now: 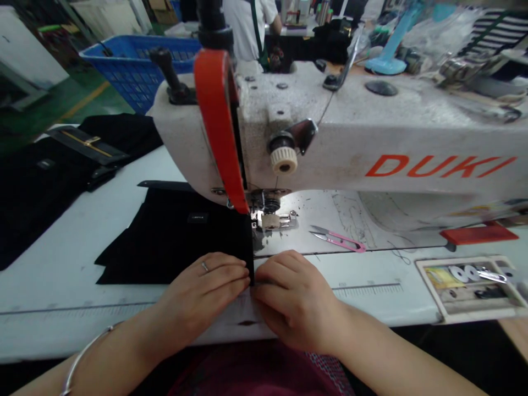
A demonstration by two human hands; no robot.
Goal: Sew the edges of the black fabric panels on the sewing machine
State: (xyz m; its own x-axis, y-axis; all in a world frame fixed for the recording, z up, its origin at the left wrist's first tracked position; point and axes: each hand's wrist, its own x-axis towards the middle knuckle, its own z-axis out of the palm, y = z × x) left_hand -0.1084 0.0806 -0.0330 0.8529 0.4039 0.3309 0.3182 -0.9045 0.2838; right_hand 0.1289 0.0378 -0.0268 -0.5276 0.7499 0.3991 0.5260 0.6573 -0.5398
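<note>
From the head view, my left hand (202, 291) and right hand (295, 300) sit side by side at the front of the sewing table (82, 327), with both sets of fingers curled and closed on the black cloth (177, 236). The left fingertips (241, 280) lie on top of the cloth at its right edge. The right fingertips (259, 280) press in against that same edge from the other side, so the lower right corner is held between the two hands. My thumbs are hidden, so the pinch itself cannot be seen.

The cloth lies flat on the table, layered, and runs forward from my hands to the presser foot (270, 221) of the DUKI sewing machine (330, 148). Its right edge stands just beside the foot.

To the right of the foot lie pink-handled thread snips (336, 240). A parts tray (466, 289) sits at the right of the table. Further left, folded black garments (53, 187) lie on the table, and a blue basket (136, 71) stands beyond them. A co-worker (247, 27) stands beyond the machine.
</note>
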